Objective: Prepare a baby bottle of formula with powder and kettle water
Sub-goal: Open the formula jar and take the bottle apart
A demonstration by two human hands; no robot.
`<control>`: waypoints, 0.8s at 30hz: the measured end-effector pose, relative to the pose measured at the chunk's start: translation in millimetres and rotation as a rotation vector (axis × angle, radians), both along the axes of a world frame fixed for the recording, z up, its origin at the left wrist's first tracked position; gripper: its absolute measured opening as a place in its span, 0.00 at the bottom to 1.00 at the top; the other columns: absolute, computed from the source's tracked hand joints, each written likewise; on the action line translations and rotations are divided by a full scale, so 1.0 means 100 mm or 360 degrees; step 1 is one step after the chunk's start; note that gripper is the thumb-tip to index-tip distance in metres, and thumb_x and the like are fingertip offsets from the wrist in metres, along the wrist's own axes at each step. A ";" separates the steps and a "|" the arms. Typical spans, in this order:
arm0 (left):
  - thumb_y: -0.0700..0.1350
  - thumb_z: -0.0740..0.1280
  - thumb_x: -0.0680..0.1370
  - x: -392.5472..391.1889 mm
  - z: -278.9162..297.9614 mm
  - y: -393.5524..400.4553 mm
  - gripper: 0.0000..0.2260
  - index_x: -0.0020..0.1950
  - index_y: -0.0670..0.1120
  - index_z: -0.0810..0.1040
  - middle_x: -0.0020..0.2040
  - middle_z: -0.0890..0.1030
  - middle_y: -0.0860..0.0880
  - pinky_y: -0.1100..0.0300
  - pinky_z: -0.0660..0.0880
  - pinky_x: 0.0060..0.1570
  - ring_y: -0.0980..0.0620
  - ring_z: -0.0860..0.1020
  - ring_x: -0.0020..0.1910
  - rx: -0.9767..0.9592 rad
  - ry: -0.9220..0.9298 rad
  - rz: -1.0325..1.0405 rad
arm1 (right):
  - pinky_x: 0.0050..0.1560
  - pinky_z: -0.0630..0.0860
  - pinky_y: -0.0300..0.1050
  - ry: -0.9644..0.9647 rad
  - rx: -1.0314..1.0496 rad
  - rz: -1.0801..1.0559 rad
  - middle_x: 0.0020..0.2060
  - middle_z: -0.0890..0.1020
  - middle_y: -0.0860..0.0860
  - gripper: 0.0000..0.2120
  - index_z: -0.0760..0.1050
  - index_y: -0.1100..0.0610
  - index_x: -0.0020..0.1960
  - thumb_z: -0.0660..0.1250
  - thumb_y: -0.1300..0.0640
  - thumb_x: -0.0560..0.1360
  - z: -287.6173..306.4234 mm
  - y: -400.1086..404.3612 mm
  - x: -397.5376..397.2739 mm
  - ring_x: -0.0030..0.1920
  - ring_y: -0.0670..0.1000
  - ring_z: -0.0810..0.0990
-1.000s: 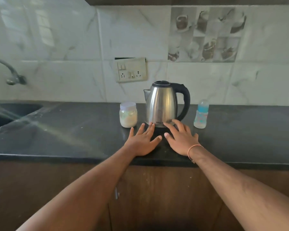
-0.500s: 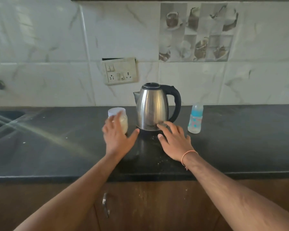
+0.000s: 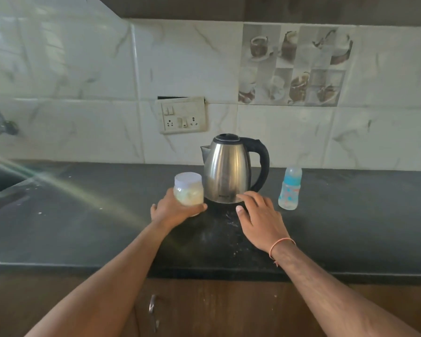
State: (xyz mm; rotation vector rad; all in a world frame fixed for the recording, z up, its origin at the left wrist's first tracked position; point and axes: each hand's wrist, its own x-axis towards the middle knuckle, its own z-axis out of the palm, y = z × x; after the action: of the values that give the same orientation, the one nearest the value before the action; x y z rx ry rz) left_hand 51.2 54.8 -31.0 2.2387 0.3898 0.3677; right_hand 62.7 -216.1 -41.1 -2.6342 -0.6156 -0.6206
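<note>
1. Kettle (image 3: 226, 171) of steel stood on the dark tabletop (image 3: 83, 229); its small front label was too blurred to read, and its base was partly hidden by the hands.
2. Powder jar (image 3: 188, 189), capped, was gripped low by the left hand (image 3: 173, 211), its bottom hidden.
3. Baby bottle (image 3: 289, 188) stood right of the kettle, markings unreadable.
4. Right hand (image 3: 263, 220) lay flat, fingers spread.
</note>
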 end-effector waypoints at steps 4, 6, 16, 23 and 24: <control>0.78 0.75 0.59 -0.29 0.02 -0.36 0.51 0.77 0.60 0.66 0.68 0.78 0.57 0.38 0.54 0.81 0.50 0.75 0.71 0.0093 0.0050 -0.0262 | 0.68 0.77 0.55 -0.0020 0.0153 0.0044 0.72 0.76 0.47 0.22 0.72 0.48 0.76 0.53 0.41 0.88 0.04 0.00 -0.05 0.72 0.51 0.72; 0.78 0.75 0.59 -0.45 0.04 -0.61 0.49 0.76 0.61 0.67 0.68 0.78 0.58 0.38 0.54 0.81 0.51 0.75 0.70 0.0131 0.0040 -0.0347 | 0.66 0.75 0.47 0.0008 0.0470 0.0081 0.69 0.79 0.47 0.21 0.74 0.49 0.74 0.54 0.42 0.88 0.08 -0.04 -0.10 0.68 0.49 0.76; 0.80 0.73 0.57 -0.55 0.03 -0.99 0.52 0.77 0.64 0.63 0.70 0.78 0.61 0.33 0.48 0.81 0.53 0.74 0.73 0.0190 0.0067 -0.0482 | 0.54 0.81 0.52 0.0252 -0.0236 0.0062 0.60 0.83 0.44 0.43 0.72 0.39 0.71 0.47 0.14 0.70 0.99 0.12 -0.34 0.56 0.50 0.83; 0.76 0.78 0.58 -0.51 0.06 -0.93 0.50 0.76 0.64 0.66 0.69 0.78 0.61 0.35 0.49 0.81 0.52 0.72 0.74 0.0146 0.0073 -0.0599 | 0.44 0.74 0.50 0.0155 -0.1026 -0.0006 0.45 0.78 0.48 0.40 0.76 0.46 0.61 0.47 0.16 0.73 1.27 0.43 -0.35 0.47 0.52 0.80; 0.75 0.78 0.58 -0.51 0.07 -0.93 0.50 0.77 0.64 0.66 0.70 0.78 0.61 0.35 0.49 0.81 0.52 0.72 0.74 0.0149 0.0086 -0.0606 | 0.43 0.74 0.48 0.0194 -0.0973 0.0031 0.43 0.77 0.47 0.39 0.77 0.47 0.61 0.48 0.17 0.74 1.25 0.41 -0.33 0.46 0.51 0.79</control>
State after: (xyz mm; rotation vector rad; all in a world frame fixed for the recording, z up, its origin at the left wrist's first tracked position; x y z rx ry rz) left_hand 0.2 -38.1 -24.3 2.3548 -0.0311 0.1259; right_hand 29.8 -175.5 83.8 -3.1873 -0.9082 -0.2870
